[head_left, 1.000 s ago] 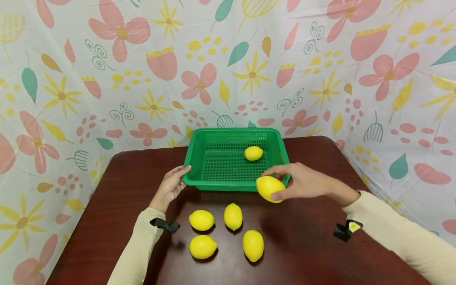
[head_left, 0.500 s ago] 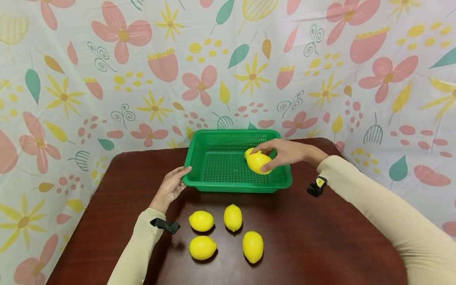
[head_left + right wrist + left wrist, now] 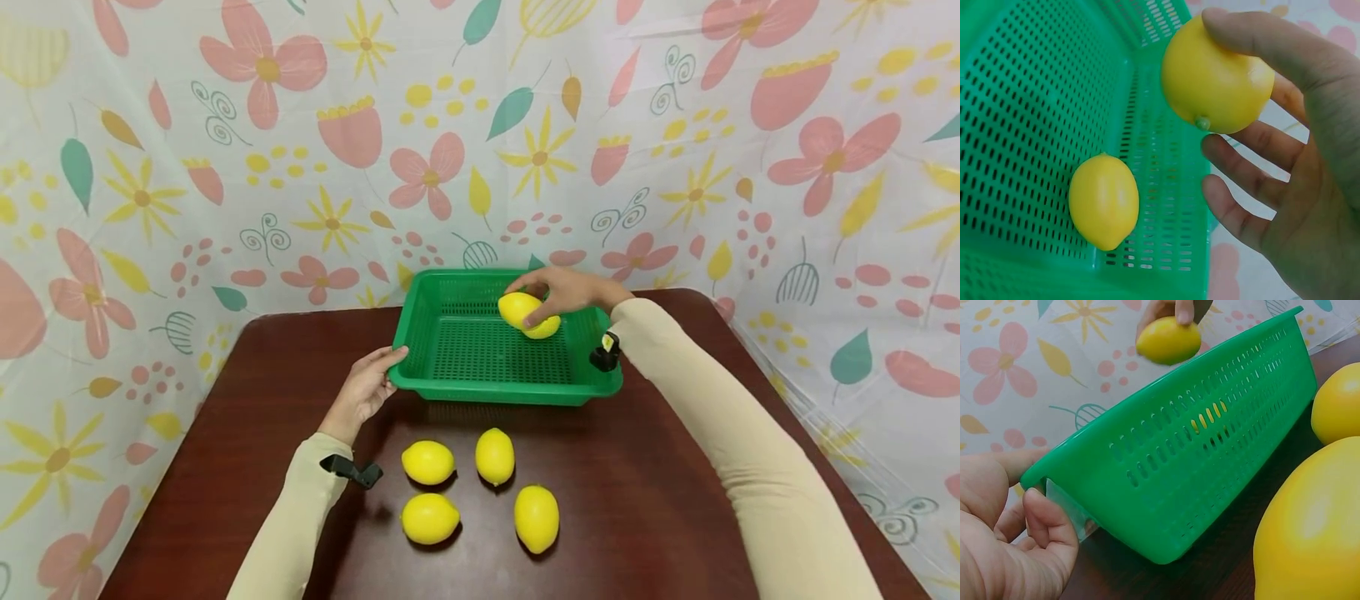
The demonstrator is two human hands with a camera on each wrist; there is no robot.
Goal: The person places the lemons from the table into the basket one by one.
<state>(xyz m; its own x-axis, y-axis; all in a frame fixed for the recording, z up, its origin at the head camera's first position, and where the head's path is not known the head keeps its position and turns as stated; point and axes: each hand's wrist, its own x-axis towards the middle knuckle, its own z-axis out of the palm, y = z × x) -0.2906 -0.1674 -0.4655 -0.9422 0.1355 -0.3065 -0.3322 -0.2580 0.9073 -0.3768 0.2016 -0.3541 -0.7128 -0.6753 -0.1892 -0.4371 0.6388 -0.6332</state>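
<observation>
My right hand [image 3: 566, 290] pinches a lemon [image 3: 517, 309] above the back right part of the green basket [image 3: 498, 390]. In the right wrist view the held lemon [image 3: 1216, 78] sits between thumb and fingers, apart from a second lemon [image 3: 1104, 202] lying on the basket's floor. From the head that lying lemon [image 3: 543, 327] is partly covered by the held one. My left hand [image 3: 362, 395] grips the basket's front left corner; the left wrist view shows the thumb and fingers of the left hand [image 3: 1016, 531] around the rim [image 3: 1035, 478].
Several lemons lie on the dark red table [image 3: 285, 392] in front of the basket, among them one at the left [image 3: 428, 462] and one at the right [image 3: 536, 518]. A flower-patterned cloth [image 3: 450, 100] hangs behind the table.
My right hand has carried its lemon from the basket's front right edge back and left, over the basket. The left hand keeps its grip on the corner.
</observation>
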